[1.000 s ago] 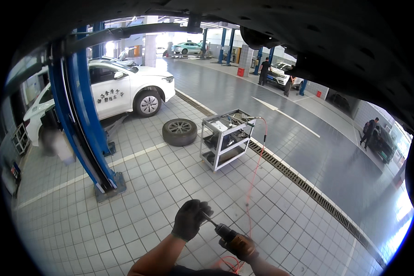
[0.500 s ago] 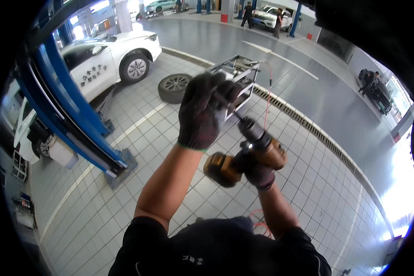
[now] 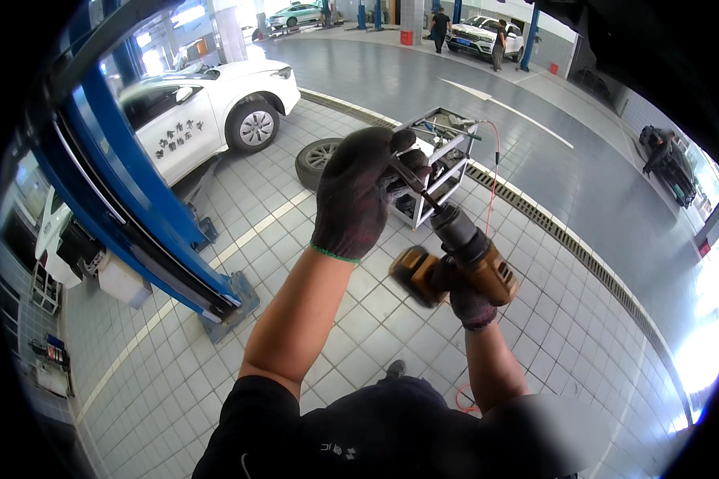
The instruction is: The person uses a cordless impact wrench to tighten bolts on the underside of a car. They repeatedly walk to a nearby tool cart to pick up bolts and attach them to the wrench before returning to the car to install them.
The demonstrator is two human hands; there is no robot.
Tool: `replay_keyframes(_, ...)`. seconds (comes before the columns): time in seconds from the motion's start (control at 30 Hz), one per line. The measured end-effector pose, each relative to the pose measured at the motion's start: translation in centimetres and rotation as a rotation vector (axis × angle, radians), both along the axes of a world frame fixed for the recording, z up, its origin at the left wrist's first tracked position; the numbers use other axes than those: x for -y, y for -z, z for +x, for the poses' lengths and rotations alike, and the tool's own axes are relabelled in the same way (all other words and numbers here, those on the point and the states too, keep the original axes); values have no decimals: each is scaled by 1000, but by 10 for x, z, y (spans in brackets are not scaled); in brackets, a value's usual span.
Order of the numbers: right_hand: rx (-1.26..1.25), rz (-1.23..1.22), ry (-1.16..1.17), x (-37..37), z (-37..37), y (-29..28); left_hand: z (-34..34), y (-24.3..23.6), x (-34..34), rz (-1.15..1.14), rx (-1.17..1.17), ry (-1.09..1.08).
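Note:
Both my hands wear dark knitted work gloves. My right hand (image 3: 470,297) is wrapped round the grip of a yellow-brown and black cordless drill (image 3: 495,275), whose battery sticks out to the left. The drill points up and left, away from me. A thin dark bit (image 3: 433,204) stands in its grey chuck (image 3: 455,227). Raised in front of my chest, my left hand (image 3: 355,191) is closed with its fingers around the far part of the bit. The fingers partly hide the bit's tip.
Behind my hands stands a metal-framed tool cart (image 3: 447,136) with a red hose (image 3: 494,172). A loose wheel (image 3: 315,160) lies on the tiles. To the left are a blue lift post (image 3: 128,172) and a white car (image 3: 176,120). A drain grate (image 3: 563,231) crosses the floor; people stand farther off.
The surroundings have shifted rightward and down in the picture. The drill sits a little farther right, and more of the bit shows between chuck and left hand. Both hands keep their hold.

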State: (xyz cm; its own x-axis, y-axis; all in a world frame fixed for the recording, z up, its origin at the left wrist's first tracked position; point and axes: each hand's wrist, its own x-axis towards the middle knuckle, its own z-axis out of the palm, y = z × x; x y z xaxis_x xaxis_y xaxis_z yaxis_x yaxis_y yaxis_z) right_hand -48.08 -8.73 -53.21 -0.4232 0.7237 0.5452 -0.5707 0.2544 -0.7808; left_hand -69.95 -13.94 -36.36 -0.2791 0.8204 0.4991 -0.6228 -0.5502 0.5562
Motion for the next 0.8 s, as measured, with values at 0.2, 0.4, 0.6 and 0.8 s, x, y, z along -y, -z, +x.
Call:
replay_keyframes(0.2, 501, 265, 370, -69, -33, -68, -39, -38, -63, -141, -134, 41)
replay_keyframes(0.4, 223, 344, 597, -109, -85, -136, -18, -176, -83, 161, -338, 156)
replay_keyframes(0.6, -484, 483, 530, -120, -102, -263, -3, -276, -90, 951, -835, -595)
replay_keyframes(0.8, -525, 896, 883, -106, -77, -329, 3, -329, -72, 1281, -630, -1273)
